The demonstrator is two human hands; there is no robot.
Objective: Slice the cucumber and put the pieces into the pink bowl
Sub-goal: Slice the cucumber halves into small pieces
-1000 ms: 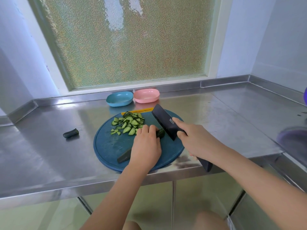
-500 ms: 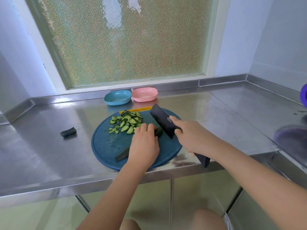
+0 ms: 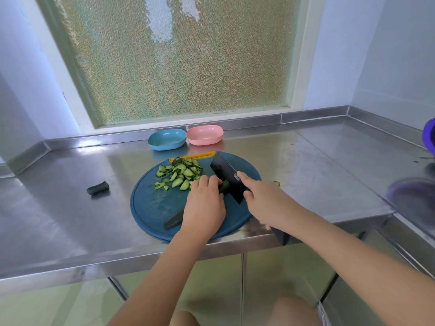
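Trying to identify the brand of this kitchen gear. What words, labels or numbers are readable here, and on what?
Knife: one small pale printed mark on the blade, too small and blurred to read.
Pink bowl, blue bowl, cutting board: no text visible.

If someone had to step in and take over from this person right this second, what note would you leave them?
Left hand holds the cucumber down on the blue cutting board.
Right hand grips the knife, with its blade standing at the cucumber's far end.
Done: a pile of cut pieces lies at the back of the board. A cut-off end lies on the counter to the left.
Left: slice the rest, then move all pieces into the pink bowl behind the board. No pieces show in it yet.
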